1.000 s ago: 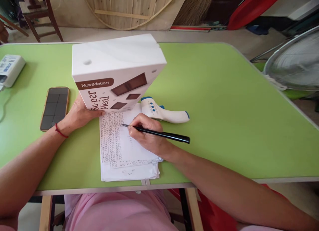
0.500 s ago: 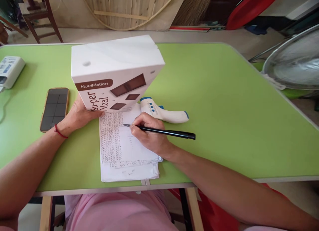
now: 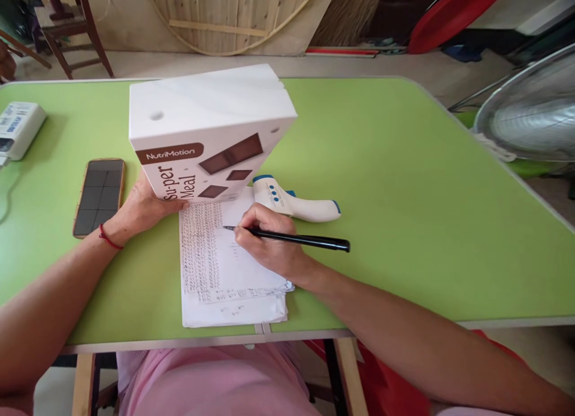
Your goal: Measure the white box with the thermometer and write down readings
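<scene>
In the head view my right hand is closed around a black pen, its tip on the top sheet of the paper stack. Dense handwritten columns fill the sheet's left side. My left hand is at the lower left of a white NutriMotion box. The thumb lies along the box's bottom front edge, over the paper; the other fingers disappear behind the box. The box stands over the far part of the sheets and hides it. A white and blue infrared thermometer lies just beyond my right hand.
A phone in an orange case lies left of my left hand. A white power adapter with a cable sits at the far left of the green table. Beyond the right edge stands a fan; a wooden chair is behind.
The pen's tip has shifted very slightly down the page, and its rear end a little left. My left hand and the box stay in place.
</scene>
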`<state>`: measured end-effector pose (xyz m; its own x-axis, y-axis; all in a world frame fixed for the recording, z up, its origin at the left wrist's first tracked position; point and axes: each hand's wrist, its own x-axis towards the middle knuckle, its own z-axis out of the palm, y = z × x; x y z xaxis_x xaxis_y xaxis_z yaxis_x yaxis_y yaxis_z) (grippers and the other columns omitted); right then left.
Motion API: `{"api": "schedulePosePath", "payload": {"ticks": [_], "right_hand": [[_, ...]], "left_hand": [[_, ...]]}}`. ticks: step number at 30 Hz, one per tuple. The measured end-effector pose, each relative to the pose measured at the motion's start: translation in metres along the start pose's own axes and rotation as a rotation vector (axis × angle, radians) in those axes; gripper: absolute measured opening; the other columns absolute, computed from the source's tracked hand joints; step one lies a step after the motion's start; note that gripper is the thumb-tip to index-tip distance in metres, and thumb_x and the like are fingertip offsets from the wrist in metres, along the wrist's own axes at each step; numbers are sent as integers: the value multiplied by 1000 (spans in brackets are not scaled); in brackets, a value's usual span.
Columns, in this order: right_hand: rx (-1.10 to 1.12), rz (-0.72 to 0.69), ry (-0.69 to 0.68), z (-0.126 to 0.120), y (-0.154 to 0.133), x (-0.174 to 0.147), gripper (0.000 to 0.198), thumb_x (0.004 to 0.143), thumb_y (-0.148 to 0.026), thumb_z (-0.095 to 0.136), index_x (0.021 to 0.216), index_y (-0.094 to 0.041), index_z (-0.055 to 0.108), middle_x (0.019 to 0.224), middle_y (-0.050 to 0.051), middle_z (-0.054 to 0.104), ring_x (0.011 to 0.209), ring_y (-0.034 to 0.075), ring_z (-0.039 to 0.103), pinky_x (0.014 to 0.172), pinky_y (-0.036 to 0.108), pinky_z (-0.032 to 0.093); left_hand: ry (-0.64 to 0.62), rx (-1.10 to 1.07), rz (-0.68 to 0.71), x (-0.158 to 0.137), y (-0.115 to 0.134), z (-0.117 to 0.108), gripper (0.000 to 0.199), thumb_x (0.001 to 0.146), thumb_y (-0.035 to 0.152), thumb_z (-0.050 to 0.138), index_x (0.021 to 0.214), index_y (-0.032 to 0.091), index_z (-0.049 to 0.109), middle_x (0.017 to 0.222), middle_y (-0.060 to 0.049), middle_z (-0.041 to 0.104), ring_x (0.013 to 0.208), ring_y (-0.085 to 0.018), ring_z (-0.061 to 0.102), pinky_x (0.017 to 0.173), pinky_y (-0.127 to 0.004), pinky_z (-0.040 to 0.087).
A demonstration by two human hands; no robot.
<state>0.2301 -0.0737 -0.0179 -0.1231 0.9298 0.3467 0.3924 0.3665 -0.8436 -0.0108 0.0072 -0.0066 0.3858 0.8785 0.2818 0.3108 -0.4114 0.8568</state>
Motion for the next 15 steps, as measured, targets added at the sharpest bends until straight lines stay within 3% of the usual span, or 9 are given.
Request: {"api": "schedulePosePath", "payload": {"ticks": [15], "right_hand": [[-15,-20,6,0,0,1,17,76,-18,56,64,-23,45,49,-8,47,43,8,41,41,20,32]], "left_hand": [[3,23,32,0,0,0,49,67,44,85,103,21,62,107,-10,69,124,-38,54,107,-60,42]]}}
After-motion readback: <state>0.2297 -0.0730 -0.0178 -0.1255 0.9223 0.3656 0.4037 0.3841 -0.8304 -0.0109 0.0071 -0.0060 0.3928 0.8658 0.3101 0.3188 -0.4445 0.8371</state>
